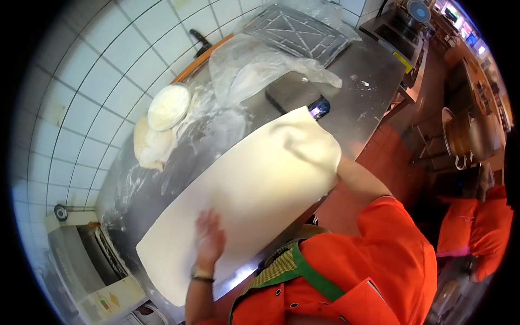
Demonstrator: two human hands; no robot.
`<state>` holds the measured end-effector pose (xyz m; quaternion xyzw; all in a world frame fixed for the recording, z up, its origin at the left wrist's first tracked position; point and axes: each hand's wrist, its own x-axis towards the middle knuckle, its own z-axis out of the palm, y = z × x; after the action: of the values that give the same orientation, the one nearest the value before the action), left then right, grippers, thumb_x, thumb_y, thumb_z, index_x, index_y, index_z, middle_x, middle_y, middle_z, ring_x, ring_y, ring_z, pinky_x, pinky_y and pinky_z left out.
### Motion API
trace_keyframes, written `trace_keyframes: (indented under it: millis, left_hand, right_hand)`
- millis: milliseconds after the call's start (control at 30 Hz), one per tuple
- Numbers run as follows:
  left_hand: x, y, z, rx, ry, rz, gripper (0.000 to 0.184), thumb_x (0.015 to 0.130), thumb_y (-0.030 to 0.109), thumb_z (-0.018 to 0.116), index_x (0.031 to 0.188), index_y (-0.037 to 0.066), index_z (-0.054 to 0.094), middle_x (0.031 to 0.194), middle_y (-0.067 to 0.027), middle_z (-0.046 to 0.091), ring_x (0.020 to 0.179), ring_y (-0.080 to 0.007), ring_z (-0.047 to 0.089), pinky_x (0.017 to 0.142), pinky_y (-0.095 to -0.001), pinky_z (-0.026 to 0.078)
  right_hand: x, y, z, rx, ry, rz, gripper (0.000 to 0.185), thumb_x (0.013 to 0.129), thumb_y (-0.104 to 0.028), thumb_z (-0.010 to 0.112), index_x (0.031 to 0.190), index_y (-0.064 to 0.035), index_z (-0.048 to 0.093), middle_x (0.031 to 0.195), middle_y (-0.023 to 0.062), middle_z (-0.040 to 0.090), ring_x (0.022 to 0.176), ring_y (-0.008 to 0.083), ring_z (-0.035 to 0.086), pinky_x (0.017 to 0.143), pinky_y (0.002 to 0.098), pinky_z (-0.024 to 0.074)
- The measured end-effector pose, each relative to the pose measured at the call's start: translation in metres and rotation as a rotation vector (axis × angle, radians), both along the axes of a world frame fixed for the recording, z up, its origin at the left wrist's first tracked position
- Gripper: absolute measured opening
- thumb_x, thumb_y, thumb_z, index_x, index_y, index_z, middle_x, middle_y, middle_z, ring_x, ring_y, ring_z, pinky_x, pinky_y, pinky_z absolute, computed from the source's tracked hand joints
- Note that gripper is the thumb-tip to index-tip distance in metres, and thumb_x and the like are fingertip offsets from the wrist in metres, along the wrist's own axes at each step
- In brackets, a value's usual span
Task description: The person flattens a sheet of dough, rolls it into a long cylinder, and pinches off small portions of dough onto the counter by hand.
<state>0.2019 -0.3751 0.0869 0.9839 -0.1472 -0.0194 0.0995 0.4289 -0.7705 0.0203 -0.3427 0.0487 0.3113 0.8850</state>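
A long, pale sheet of rolled dough (238, 195) lies slantwise along the metal counter, its near side reaching the counter's front edge. My left hand (210, 238), slightly blurred, rests on or just above the sheet's lower left part with its fingers stretched out. At the far right end, my right forearm (363, 179) goes under the dough. The dough covers my right hand and bulges into folds there, so its fingers are hidden.
A white round tub (169, 107) stands by a floury lump (153, 143) near the tiled wall. Clear plastic (254, 67), a grey ridged tray (298, 32) and a phone (319, 108) lie beyond the dough. A roller machine (89, 265) stands left; another person's red sleeve (490, 233) shows right.
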Motion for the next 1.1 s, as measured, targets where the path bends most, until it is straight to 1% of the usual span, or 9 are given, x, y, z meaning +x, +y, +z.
trace_keyframes:
  millis: [267, 433, 500, 533, 600, 667, 733, 933, 1100]
  left_hand:
    - [0.132, -0.222, -0.028, -0.341, 0.038, -0.134, 0.059, 0.085, 0.023, 0.059, 0.136, 0.001, 0.039, 0.144, -0.0194, 0.035, 0.133, -0.0399, 0.031, 0.105, -0.0552, 0.027]
    - [0.139, -0.253, -0.050, -0.279, 0.050, -0.042, 0.056, 0.086, 0.022, 0.056, 0.134, -0.001, 0.040, 0.141, -0.0223, 0.037, 0.131, -0.0433, 0.032, 0.106, -0.0572, 0.024]
    - [0.140, -0.257, -0.061, -0.242, -0.006, -0.022, 0.054, 0.085, 0.022, 0.056, 0.132, -0.001, 0.042, 0.139, -0.0217, 0.039, 0.130, -0.0435, 0.034, 0.105, -0.0585, 0.024]
    - [0.146, -0.258, -0.063, -0.323, -0.043, -0.006, 0.050, 0.085, 0.020, 0.057, 0.129, -0.001, 0.044, 0.137, -0.0207, 0.041, 0.129, -0.0423, 0.035, 0.105, -0.0573, 0.025]
    - [0.152, -0.260, -0.064, -0.406, -0.080, 0.013, 0.047, 0.085, 0.019, 0.057, 0.126, -0.001, 0.046, 0.134, -0.0196, 0.044, 0.128, -0.0411, 0.036, 0.105, -0.0562, 0.026]
    - [0.158, -0.264, -0.062, -0.526, -0.112, 0.029, 0.040, 0.084, 0.016, 0.057, 0.119, 0.000, 0.049, 0.130, -0.0182, 0.047, 0.126, -0.0377, 0.039, 0.105, -0.0543, 0.027]
    - [0.163, -0.263, -0.063, -0.512, -0.185, 0.045, 0.043, 0.085, 0.019, 0.056, 0.123, 0.000, 0.047, 0.132, -0.0186, 0.045, 0.128, -0.0370, 0.038, 0.106, -0.0534, 0.026]
    - [0.187, -0.276, -0.067, -0.203, -0.130, -0.052, 0.064, 0.087, 0.038, 0.055, 0.136, -0.001, 0.038, 0.142, -0.0180, 0.037, 0.132, -0.0367, 0.033, 0.107, -0.0534, 0.026]
    - [0.185, -0.274, -0.069, -0.100, -0.165, -0.139, 0.069, 0.086, 0.044, 0.055, 0.136, -0.001, 0.038, 0.145, -0.0162, 0.033, 0.134, -0.0345, 0.030, 0.107, -0.0546, 0.025]
  right_hand:
    - [0.075, -0.025, -0.038, 0.532, -0.011, 0.087, 0.050, 0.099, -0.039, 0.034, 0.135, -0.0053, 0.043, 0.130, 0.0117, 0.053, 0.119, 0.0251, 0.051, 0.100, 0.0401, 0.0416]
    - [0.079, -0.061, -0.085, 0.154, -0.312, 0.154, 0.052, 0.099, -0.043, 0.035, 0.131, -0.0049, 0.049, 0.125, 0.0112, 0.058, 0.111, 0.0261, 0.057, 0.096, 0.0390, 0.0450]
    - [0.027, -0.066, -0.022, -1.060, -0.834, 0.037, 0.049, 0.097, -0.040, 0.043, 0.123, -0.0012, 0.054, 0.114, 0.0118, 0.063, 0.103, 0.0233, 0.061, 0.092, 0.0365, 0.0481]
    - [0.025, -0.064, -0.006, -1.061, -0.829, 0.052, 0.049, 0.097, -0.040, 0.043, 0.123, -0.0012, 0.054, 0.114, 0.0118, 0.063, 0.103, 0.0233, 0.061, 0.092, 0.0365, 0.0481]
    - [0.035, -0.054, 0.012, 0.024, 0.219, -0.066, 0.039, 0.094, -0.031, 0.050, 0.114, 0.0015, 0.059, 0.106, 0.0120, 0.066, 0.096, 0.0208, 0.063, 0.086, 0.0333, 0.0501]
    - [0.051, -0.053, -0.001, -0.064, 0.238, -0.059, 0.030, 0.091, -0.022, 0.057, 0.109, 0.0012, 0.061, 0.099, 0.0120, 0.067, 0.087, 0.0207, 0.065, 0.079, 0.0315, 0.0524]
    - [0.059, -0.050, -0.004, -0.738, -0.175, -0.102, 0.027, 0.089, -0.018, 0.061, 0.106, 0.0029, 0.061, 0.096, 0.0124, 0.067, 0.079, 0.0203, 0.065, 0.073, 0.0316, 0.0534]
    - [0.046, -0.079, -0.003, -0.463, 0.037, -0.246, 0.035, 0.083, -0.018, 0.068, 0.108, 0.0053, 0.059, 0.095, 0.0127, 0.066, 0.076, 0.0188, 0.065, 0.066, 0.0313, 0.0534]
    - [-0.066, -0.085, 0.009, -0.904, -0.086, 0.104, 0.037, 0.085, -0.020, 0.066, 0.113, 0.0039, 0.058, 0.096, 0.0093, 0.066, 0.076, 0.0151, 0.063, 0.064, 0.0288, 0.0522]
